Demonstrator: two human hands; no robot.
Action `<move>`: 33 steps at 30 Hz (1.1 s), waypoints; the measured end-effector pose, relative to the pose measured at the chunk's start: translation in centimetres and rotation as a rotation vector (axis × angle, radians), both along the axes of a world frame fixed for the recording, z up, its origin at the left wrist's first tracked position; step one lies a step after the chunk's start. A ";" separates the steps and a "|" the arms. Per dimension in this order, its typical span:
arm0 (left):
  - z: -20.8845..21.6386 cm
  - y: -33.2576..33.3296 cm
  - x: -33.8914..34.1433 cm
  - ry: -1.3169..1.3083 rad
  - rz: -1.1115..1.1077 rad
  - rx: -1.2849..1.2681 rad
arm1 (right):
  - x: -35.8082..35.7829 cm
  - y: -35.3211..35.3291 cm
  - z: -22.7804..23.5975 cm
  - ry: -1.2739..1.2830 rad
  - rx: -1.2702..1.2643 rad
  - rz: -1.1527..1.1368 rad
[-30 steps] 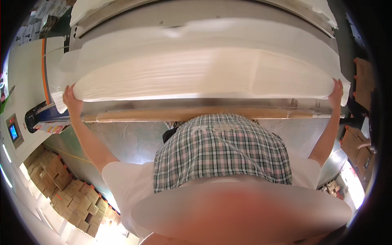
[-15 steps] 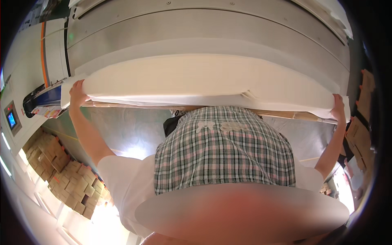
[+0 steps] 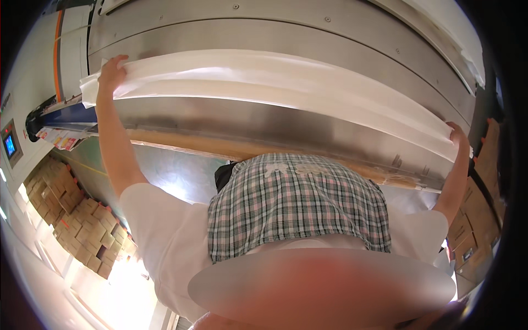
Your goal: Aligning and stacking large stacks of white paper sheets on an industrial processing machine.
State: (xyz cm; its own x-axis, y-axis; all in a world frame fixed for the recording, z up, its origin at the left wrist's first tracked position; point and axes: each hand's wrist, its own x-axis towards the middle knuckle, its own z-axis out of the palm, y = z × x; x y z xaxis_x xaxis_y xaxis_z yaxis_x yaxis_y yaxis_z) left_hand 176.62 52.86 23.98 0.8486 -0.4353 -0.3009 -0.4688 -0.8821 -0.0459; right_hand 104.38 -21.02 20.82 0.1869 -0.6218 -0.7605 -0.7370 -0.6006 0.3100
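Note:
A long strip of thin white sheet material [image 3: 264,77] stretches across in front of me, lying in lengthwise folds with a slight sheen; whether it is cloth, paper or film I cannot tell. My left hand [image 3: 113,76] is closed on its left end, and a crumpled corner sticks out past the wrist. At the far right my right hand [image 3: 457,133] grips the other end. Both arms are spread wide. Beneath and behind the sheet is the smooth metal bed [image 3: 220,118] of a large machine, bare along its near side.
A tan strip [image 3: 181,140] runs along the machine's near edge, against my checked apron [image 3: 302,203]. To the left are a dark blue roller-like part [image 3: 69,116] and a control panel with a lit screen [image 3: 10,144]. Stacked cardboard boxes [image 3: 91,234] stand lower left, more boxes [image 3: 470,231] at right.
Both hands still hold the white sheet. My left hand has moved up and away from me, carrying the sheet farther over the metal bed. The sheet has narrowed into folds, uncovering the near edge.

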 end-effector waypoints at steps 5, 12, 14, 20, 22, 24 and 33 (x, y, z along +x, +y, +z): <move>5.6 -1.0 -10.1 -0.016 -0.072 -0.698 | 6.9 8.7 1.2 -1.022 -0.172 0.115; 3.9 -7.1 -25.2 0.162 -0.668 -0.830 | 24.9 35.3 8.5 -1.341 0.176 0.370; 2.5 -5.2 -24.6 0.070 -0.611 -0.849 | 26.2 38.1 8.2 -1.370 0.209 0.442; 2.4 3.2 -17.6 -0.262 -0.458 -0.772 | 28.7 43.6 8.8 -1.408 0.275 0.289; 2.3 6.6 -14.4 -0.410 -0.383 -0.745 | 30.1 45.3 9.5 -1.427 0.286 0.281; 2.9 9.5 -11.1 -0.421 -0.277 -0.797 | 32.1 47.2 10.6 -1.428 0.299 0.268; 8.4 16.0 0.7 -0.275 -0.241 -0.776 | 42.4 56.1 12.4 -1.402 0.309 0.366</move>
State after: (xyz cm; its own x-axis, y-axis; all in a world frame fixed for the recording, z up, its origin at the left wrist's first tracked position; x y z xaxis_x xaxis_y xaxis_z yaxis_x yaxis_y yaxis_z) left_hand 177.34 68.88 32.35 0.7054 -0.6108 0.3596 -0.7083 -0.5881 0.3905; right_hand 146.77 35.13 33.20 0.9701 -0.2301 0.0778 -0.1167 -0.7226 -0.6814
